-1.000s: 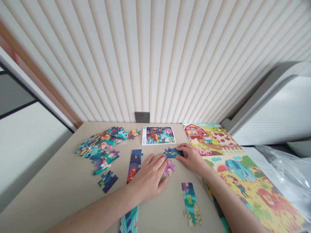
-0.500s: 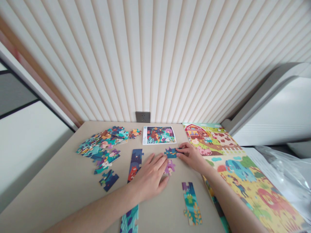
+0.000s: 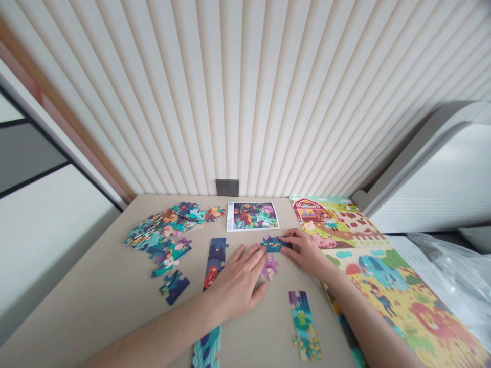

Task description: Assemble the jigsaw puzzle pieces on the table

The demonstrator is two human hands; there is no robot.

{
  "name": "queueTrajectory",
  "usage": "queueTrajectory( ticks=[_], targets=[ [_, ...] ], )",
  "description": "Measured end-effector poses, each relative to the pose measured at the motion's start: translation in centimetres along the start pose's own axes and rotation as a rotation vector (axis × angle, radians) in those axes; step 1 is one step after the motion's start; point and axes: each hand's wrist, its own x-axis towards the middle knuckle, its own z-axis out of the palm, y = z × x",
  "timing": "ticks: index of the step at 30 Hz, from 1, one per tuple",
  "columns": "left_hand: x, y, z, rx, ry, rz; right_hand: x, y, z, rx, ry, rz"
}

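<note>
My left hand (image 3: 237, 282) lies flat on the beige table (image 3: 95, 301), fingers stretched toward a dark blue puzzle piece (image 3: 273, 244) and partly covering a purple piece (image 3: 269, 266). My right hand (image 3: 305, 250) pinches the right end of that blue piece with fingers pressed together. A small reference picture (image 3: 252, 215) lies just beyond the hands. A dark joined strip of pieces (image 3: 215, 255) sits left of my left hand.
A heap of loose pieces (image 3: 165, 228) lies at the back left, with one dark piece (image 3: 174, 286) nearer. A joined green strip (image 3: 304, 324) and a teal strip (image 3: 207, 348) lie near the front. A finished farm puzzle (image 3: 376, 266) fills the right side. A wall socket (image 3: 226, 187) sits behind.
The camera has tilted slightly, so everything sits a little lower. My right hand has nudged the blue piece slightly; my left hand stays flat in place.
</note>
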Motion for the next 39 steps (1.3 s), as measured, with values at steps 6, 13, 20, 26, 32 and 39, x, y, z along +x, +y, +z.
queueTrajectory(
  ticks=[6,13,20,26,32,39],
  targets=[
    [0.0,-0.1,0.0,-0.011,-0.017,-0.004,-0.4,0.2,-0.7,-0.088,-0.028,-0.082],
    [0.1,-0.1,0.0,-0.018,-0.016,-0.005,-0.4,-0.7,-1.1,-0.166,-0.032,-0.171],
    [0.1,0.0,-0.1,-0.018,-0.021,0.000,-0.2,-0.9,-1.0,-0.202,-0.029,-0.245],
    [0.1,0.1,-0.1,-0.013,-0.023,0.006,-0.1,-0.4,-0.1,-0.321,-0.015,-0.291],
    [0.2,0.1,-0.2,-0.006,-0.026,0.008,0.0,-0.5,-0.1,-0.382,0.011,-0.321],
    [0.1,-0.1,0.0,-0.016,-0.020,0.011,0.3,-1.2,-1.0,-0.332,-0.005,-0.349]
  ],
)
